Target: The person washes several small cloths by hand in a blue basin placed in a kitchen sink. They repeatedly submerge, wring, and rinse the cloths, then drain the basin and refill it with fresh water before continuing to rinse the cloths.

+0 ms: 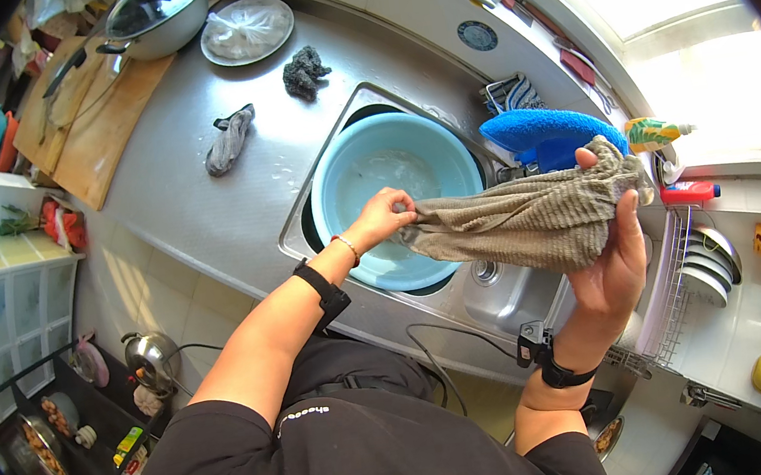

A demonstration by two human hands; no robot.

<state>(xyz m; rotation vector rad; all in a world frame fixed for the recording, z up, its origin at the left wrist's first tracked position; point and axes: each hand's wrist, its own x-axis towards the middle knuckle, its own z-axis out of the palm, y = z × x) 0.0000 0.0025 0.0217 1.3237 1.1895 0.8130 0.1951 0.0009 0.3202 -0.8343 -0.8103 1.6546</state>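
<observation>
A wet-looking grey-brown ribbed cloth [519, 221] is stretched between my two hands. My left hand [386, 214] pinches its narrow end above a light blue plastic basin [331, 173]. My right hand [612, 246] grips the bunched far end, thumb and a fingertip showing at its edges. Beneath the cloth, the basin sits in the sink [296, 236] with some cloudy water [387, 170] in it. On the steel counter [182, 161] to the left lie a twisted grey cloth [230, 140] and a crumpled dark grey cloth or scrubber [305, 73].
Behind the cloth, a blue fuzzy pad [544, 127] leans near the tap. A wire dish rack [675, 288] with plates stands at the right. A plate with a plastic bag [248, 31], a lidded pot [160, 30] and wooden boards [107, 128] occupy the counter's far left.
</observation>
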